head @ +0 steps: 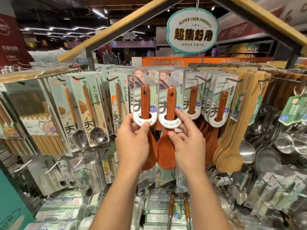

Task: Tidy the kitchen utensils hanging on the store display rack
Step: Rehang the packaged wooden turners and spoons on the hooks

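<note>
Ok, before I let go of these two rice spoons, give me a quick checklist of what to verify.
1. Left hand grips the left rice spoon card at its bottom ring: ok.
2. Right hand pinches the right rice spoon card: ok.
3. Both cards face forward, labels readable: ok.
4. Cards level with each other at the top: ok.
5. Card holes seated on a hook: cannot tell, tops blurred.
6. Neighbouring wooden spoon packs to the right untangled from yours: ok.
</note>
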